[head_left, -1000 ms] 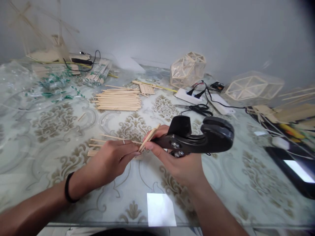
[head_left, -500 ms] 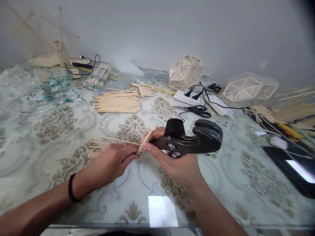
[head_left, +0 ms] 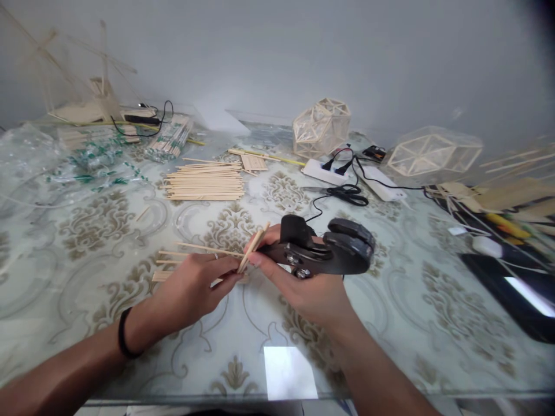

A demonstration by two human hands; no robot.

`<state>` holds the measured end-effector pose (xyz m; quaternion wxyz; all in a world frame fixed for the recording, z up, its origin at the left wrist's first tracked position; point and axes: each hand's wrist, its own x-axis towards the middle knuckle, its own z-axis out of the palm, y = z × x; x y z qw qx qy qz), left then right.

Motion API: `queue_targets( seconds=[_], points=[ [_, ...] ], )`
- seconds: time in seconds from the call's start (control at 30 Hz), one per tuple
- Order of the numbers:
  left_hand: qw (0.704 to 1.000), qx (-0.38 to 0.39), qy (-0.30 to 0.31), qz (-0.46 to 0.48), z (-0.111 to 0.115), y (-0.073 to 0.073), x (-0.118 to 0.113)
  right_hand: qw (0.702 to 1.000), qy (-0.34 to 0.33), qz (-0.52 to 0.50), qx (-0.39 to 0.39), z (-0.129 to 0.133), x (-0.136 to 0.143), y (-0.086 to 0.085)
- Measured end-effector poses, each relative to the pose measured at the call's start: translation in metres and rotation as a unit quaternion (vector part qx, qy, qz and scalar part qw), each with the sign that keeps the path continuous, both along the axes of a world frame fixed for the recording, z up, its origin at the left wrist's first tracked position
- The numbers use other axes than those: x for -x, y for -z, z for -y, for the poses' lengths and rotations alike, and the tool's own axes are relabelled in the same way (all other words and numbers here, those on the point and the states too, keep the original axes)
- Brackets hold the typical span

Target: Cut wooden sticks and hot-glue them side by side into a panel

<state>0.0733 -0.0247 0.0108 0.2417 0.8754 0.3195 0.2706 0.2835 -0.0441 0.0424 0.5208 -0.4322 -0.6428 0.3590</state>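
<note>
My left hand [head_left: 195,281], with a ring on a finger and a black band on the wrist, is closed, pinching the lower end of a few short thin wooden sticks [head_left: 254,248]. My right hand [head_left: 299,286] has thumb and fingers closed on the same sticks higher up, so both hands nearly meet. A black hand tool [head_left: 318,254] with two bolts and thick curved parts, resembling cutters, lies in the right hand too; its front end is hidden by the fingers. Other sticks [head_left: 167,252] lie on the table under and left of my left hand.
A pile of wooden sticks [head_left: 203,182] lies ahead. Behind are stick-built frames [head_left: 323,127], a white power strip [head_left: 325,171] and a coiled black cable [head_left: 349,195]. Plastic wrapping [head_left: 95,159] is at left, a dark tablet-like device [head_left: 511,294] at right, on the glass-topped patterned table [head_left: 173,370].
The black tool has shifted slightly left and tilted within my right hand. Both hands keep hold of the sticks; the view has turned slightly.
</note>
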Motion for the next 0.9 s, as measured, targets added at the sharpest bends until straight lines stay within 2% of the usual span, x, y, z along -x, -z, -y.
queue_targets(
  seconds=[0.23, 0.4, 0.57, 0.73, 0.9],
  points=[
    [1.0, 0.008, 0.012, -0.013, -0.0034, 0.0006, 0.0019, 0.999, -0.005, 0.035, -0.04, -0.0005, -0.0019, 0.0046],
    [1.0, 0.017, 0.017, -0.017, -0.004, 0.0014, 0.0021, 0.999, -0.009, 0.039, -0.036, 0.0004, -0.0006, 0.0],
    [0.999, 0.027, 0.024, -0.021, -0.0057, -0.0012, 0.0016, 0.995, -0.017, 0.087, -0.045, 0.0004, -0.0011, -0.0025],
    [0.999, 0.034, 0.016, -0.025, -0.0046, -0.0018, 0.0013, 0.996, -0.023, 0.069, -0.044, -0.0006, -0.0025, 0.0035],
    [0.999, 0.033, 0.006, -0.016, -0.0045, 0.0016, 0.0008, 0.992, -0.043, 0.098, -0.065, -0.002, -0.005, -0.0022]
  ],
)
